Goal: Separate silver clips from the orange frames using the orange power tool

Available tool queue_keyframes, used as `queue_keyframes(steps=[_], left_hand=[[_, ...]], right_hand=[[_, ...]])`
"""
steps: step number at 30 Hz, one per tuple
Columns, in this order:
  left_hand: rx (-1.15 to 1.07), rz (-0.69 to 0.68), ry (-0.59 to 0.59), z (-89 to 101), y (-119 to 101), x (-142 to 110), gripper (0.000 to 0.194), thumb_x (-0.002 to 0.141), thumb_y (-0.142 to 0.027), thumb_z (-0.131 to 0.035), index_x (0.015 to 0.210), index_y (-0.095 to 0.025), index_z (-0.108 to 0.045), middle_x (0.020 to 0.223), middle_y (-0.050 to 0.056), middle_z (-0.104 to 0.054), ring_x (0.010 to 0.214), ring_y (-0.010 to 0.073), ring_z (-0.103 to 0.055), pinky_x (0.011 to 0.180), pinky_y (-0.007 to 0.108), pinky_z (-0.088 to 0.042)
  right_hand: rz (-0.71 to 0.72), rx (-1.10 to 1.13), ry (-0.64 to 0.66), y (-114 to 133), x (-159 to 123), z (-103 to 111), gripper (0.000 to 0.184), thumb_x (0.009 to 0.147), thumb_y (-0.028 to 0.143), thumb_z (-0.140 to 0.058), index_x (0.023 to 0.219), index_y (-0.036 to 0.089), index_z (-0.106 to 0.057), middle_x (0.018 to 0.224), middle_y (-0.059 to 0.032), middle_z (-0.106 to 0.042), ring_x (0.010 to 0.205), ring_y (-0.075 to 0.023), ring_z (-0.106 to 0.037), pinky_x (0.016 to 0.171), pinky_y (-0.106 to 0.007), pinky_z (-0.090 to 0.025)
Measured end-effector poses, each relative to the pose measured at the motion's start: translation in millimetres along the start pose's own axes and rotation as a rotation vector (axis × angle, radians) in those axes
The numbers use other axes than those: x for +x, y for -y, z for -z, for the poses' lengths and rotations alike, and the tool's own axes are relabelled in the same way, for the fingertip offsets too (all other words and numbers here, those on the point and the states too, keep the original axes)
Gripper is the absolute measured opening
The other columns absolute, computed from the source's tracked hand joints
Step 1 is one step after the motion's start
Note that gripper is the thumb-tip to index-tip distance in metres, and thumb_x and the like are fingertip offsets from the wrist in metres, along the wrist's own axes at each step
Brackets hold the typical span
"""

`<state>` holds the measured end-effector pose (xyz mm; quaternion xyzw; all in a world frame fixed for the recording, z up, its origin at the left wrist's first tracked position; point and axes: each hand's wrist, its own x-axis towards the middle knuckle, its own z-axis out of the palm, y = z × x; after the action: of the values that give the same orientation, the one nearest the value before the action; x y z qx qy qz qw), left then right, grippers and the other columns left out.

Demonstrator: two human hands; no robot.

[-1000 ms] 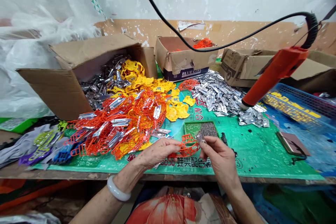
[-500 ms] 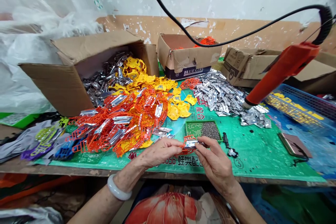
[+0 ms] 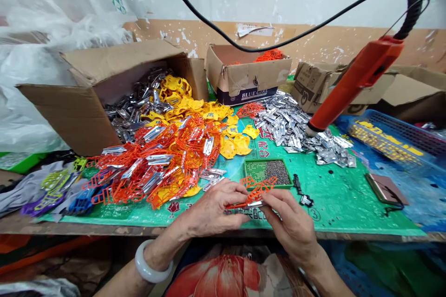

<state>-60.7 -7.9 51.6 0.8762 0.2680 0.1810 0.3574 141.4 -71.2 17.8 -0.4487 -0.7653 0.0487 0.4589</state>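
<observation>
Near the table's front edge, an orange openwork plastic frame is held between my two hands, with a shiny metal plate along its near side. My left hand is closed on the frame's left part, thumb below and fingers above. From the right, my right hand pinches the end by the metal plate; its fingertips partly hide the contact. Just beyond the frame stands a small green tray with a heap of tiny dark screw-like pieces.
Orange frames with metal plates and yellow plastic pieces are piled left. Loose metal plates lie right, under a hanging orange power screwdriver. Cardboard boxes line the back; a blue basket and notebook are right.
The orange frame has been turned between my hands, so more of it shows above my fingers. My left hand's fingers have shifted round it. The hanging screwdriver appears further left.
</observation>
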Motion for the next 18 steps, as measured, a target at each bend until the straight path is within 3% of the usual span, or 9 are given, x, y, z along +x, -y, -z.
queue_keyframes(steps=[4, 8, 12, 18], left_hand=[[0.142, -0.025, -0.105, -7.1, 1.0, 1.0, 0.02, 0.084, -0.028, -0.06, 0.102, -0.023, -0.068, 0.11, 0.004, -0.064, 0.099, 0.0199, -0.053, 0.088, 0.032, -0.037], [0.226, -0.104, -0.193, -11.6, 2.9, 1.5, 0.022, 0.087, -0.029, -0.056, 0.104, -0.022, -0.069, 0.108, 0.006, -0.065, 0.095, 0.02, -0.053, 0.085, 0.033, -0.04], [0.256, -0.179, -0.211, -9.4, 4.6, -0.8, 0.029, 0.086, -0.028, -0.059, 0.114, -0.024, -0.065, 0.109, 0.007, -0.065, 0.096, 0.0202, -0.053, 0.086, 0.034, -0.04], [0.296, -0.256, -0.23, -11.3, 9.5, -2.2, 0.029, 0.084, -0.026, -0.062, 0.113, -0.024, -0.065, 0.108, 0.006, -0.065, 0.092, 0.0196, -0.052, 0.083, 0.034, -0.043]], right_hand=[[0.031, -0.062, -0.047, 3.8, -2.0, -2.1, 0.049, 0.083, 0.004, -0.056, 0.127, 0.023, -0.048, 0.1, -0.009, -0.061, 0.091, -0.0164, -0.061, 0.078, -0.029, -0.055], [-0.01, -0.154, -0.144, 7.3, -1.6, -4.0, 0.042, 0.082, 0.009, -0.06, 0.121, 0.022, -0.051, 0.101, -0.0098, -0.059, 0.093, -0.0184, -0.059, 0.078, -0.032, -0.055], [-0.047, -0.124, -0.186, 9.9, 0.2, -1.7, 0.033, 0.08, 0.008, -0.063, 0.109, 0.021, -0.056, 0.097, -0.0084, -0.057, 0.09, -0.0174, -0.058, 0.076, -0.03, -0.054], [-0.031, -0.032, -0.147, 8.2, -0.4, 1.2, 0.027, 0.08, 0.008, -0.062, 0.103, 0.02, -0.058, 0.097, -0.0076, -0.057, 0.089, -0.017, -0.059, 0.075, -0.03, -0.054]])
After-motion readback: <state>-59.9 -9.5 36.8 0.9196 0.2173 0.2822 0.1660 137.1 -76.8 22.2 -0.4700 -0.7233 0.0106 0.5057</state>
